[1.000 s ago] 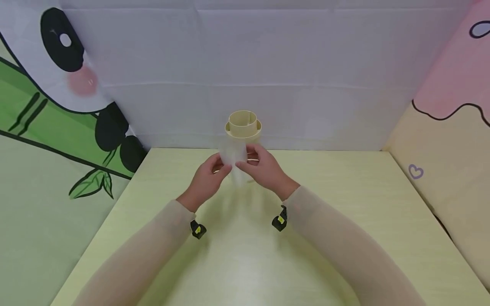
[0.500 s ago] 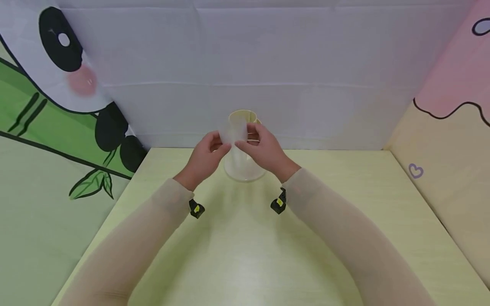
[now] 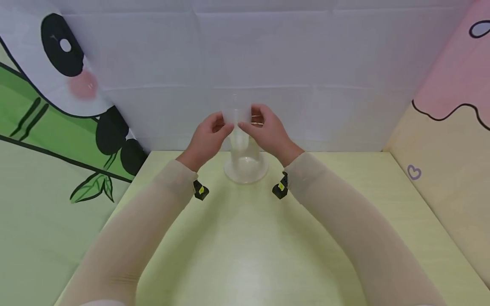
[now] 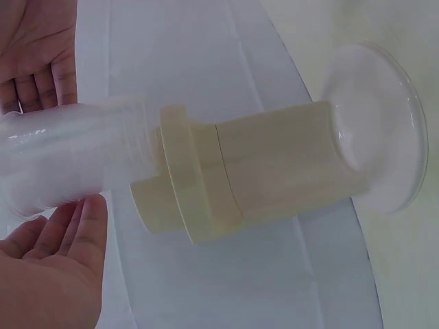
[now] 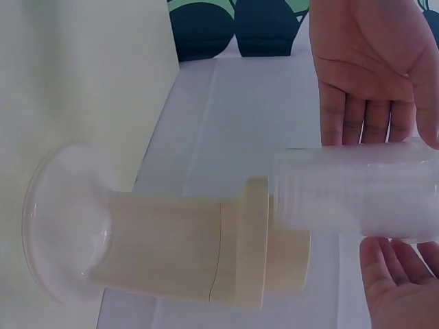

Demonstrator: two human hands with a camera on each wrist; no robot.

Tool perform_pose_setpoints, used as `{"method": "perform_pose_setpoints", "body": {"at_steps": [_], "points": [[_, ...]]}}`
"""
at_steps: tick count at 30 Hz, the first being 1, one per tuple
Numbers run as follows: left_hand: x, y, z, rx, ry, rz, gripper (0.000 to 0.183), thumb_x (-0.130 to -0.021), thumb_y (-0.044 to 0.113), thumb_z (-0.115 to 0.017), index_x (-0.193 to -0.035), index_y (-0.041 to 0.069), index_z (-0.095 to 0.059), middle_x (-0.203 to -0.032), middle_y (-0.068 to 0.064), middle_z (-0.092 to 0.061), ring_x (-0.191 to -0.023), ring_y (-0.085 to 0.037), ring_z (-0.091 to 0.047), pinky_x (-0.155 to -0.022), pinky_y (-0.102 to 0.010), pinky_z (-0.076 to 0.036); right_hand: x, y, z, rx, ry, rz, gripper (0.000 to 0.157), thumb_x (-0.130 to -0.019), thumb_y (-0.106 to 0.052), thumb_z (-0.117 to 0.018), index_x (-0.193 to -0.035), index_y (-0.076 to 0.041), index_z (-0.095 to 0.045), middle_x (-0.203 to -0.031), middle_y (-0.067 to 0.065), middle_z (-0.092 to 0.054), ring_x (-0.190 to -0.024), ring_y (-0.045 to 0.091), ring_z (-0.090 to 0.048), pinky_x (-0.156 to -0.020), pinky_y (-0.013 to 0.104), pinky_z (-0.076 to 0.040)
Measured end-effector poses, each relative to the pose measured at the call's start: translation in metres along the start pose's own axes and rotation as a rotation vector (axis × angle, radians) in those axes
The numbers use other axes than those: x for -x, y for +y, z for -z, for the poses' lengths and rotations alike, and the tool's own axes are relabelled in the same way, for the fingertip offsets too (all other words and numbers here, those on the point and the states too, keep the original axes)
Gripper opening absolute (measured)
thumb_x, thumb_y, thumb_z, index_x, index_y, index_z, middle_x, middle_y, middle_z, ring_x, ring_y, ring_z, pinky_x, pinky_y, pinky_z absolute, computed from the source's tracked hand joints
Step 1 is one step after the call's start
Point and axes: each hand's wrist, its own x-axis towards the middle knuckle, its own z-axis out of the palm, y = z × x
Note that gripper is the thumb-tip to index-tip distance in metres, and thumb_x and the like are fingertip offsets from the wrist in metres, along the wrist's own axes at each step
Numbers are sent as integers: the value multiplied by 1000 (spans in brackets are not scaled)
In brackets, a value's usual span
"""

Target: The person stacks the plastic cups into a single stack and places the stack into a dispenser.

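From the head view, the left hand (image 3: 208,138) and right hand (image 3: 268,131) pinch a clear cup stack (image 3: 237,117) between them, above the cream holder's clear base (image 3: 246,170) on the desk (image 3: 245,255). In the wrist views, the stack's end sits just over the cream holder (image 4: 254,181), fingers (image 5: 350,120) straight along its sides.

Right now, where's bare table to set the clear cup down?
Bare table lies near, between the two sleeves, and wide on both sides out to the fabric walls. The crowded spot is far centre: the dispenser stands there, with the left hand and right hand holding the clear cup above it.
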Motion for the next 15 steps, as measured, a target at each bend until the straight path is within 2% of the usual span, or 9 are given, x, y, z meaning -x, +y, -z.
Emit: {"method": "perform_pose_setpoints", "body": {"at_steps": [8, 15], "points": [[-20, 10, 4, -18, 7, -12, 58, -104, 42, -61, -150, 10, -48, -138, -6, -59, -130, -21, -55, -110, -41, -45, -16, -8, 8, 35, 17, -1, 65, -97, -40, -71, -150, -14, -45, -139, 1, -55, -126, 17, -55, -100, 32, -51], [-33, 16, 8, 56, -10, -16, 56, -104, 42, -61, -148, 10, -50, -138, -4, -58, -128, -17, -55, -107, -35, -47, -27, -18, 12, 44, 17, -5, 67, -98, -40, -70, -153, -15, -42, -141, 0, -54, -127, 16, -54, -100, 30, -51]]}}
